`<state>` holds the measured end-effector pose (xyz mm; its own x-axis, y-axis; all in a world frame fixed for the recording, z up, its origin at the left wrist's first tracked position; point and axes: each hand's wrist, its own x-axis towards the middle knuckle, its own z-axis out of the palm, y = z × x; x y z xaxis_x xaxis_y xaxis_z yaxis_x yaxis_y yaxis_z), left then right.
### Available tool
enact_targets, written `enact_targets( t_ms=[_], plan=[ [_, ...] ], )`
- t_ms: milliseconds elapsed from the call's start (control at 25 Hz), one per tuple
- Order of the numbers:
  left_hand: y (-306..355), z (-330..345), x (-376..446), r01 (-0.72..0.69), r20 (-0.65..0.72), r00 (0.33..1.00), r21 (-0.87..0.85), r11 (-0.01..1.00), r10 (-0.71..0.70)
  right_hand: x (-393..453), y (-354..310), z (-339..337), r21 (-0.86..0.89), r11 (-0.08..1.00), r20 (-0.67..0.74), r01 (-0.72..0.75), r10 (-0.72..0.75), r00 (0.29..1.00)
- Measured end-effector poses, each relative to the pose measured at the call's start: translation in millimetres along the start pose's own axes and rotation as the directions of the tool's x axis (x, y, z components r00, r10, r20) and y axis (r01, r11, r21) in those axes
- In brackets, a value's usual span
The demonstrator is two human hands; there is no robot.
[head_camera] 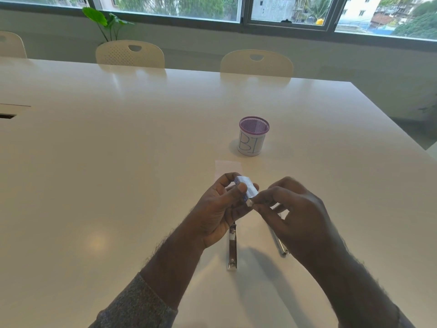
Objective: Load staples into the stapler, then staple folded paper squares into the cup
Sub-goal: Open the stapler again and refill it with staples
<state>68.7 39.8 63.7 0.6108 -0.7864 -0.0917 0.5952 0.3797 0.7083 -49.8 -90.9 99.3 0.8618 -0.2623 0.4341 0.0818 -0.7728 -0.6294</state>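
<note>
My left hand (220,204) holds a small white and blue staple box (247,189) above the table, thumb on its top. My right hand (290,209) pinches the box's near end with fingertips. Below the hands a silver stapler lies opened out flat on the table: one arm (232,247) shows under my left wrist, the other arm (280,245) under my right hand, and its middle is hidden. A purple mesh cup (253,136) wrapped in white paper with blue letters stands beyond the hands. A white paper sheet (227,166) lies flat between the cup and my hands.
The white table (118,150) stretches wide to the left and right. Cream chairs (256,63) stand along its far edge under a window, with a green plant (104,20) behind. A dark slot (7,116) sits at the table's left edge.
</note>
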Motion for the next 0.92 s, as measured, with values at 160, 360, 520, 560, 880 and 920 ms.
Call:
enact_targets(
  t_ms=[160, 360, 520, 560, 880, 920],
  plan=[
    [-2.3, -1.7, -0.1, 0.031, 0.024, 0.999, 0.02, 0.999, -0.032, 1.9, 3.2, -1.2, -0.057, 0.998, 0.017, 0.013, -0.012, 1.0],
    [-1.1, -3.6, -1.2, 0.079, 0.047, 0.996, 0.05, 0.996, -0.082, 6.2, 9.1, -5.9, 0.011, 1.0, 0.144, 0.004, -0.006, 0.99],
    [-1.5, -6.4, -0.5, 0.117, 0.103, 0.987, 0.058, 0.991, -0.123, 8.0, 12.5, -8.5, 0.07, 0.996, 0.237, -0.053, 0.034, 0.971],
    [-1.4, -7.0, -0.3, 0.126, 0.109, 0.985, 0.071, 0.99, -0.133, 8.6, 12.6, -9.1, 0.071, 0.996, 0.264, -0.062, 0.041, 0.964],
    [2.8, 1.7, 0.1, 0.155, 0.081, 0.983, 0.13, 0.979, -0.166, 11.3, 21.2, -14.1, 0.064, 0.996, 0.254, 0.065, -0.079, 0.964],
    [4.6, 4.3, 0.1, 0.138, 0.064, 0.987, 0.16, 0.977, -0.15, 11.8, 25.3, -16.8, 0.105, 0.994, 0.238, 0.024, -0.049, 0.97]
  ],
)
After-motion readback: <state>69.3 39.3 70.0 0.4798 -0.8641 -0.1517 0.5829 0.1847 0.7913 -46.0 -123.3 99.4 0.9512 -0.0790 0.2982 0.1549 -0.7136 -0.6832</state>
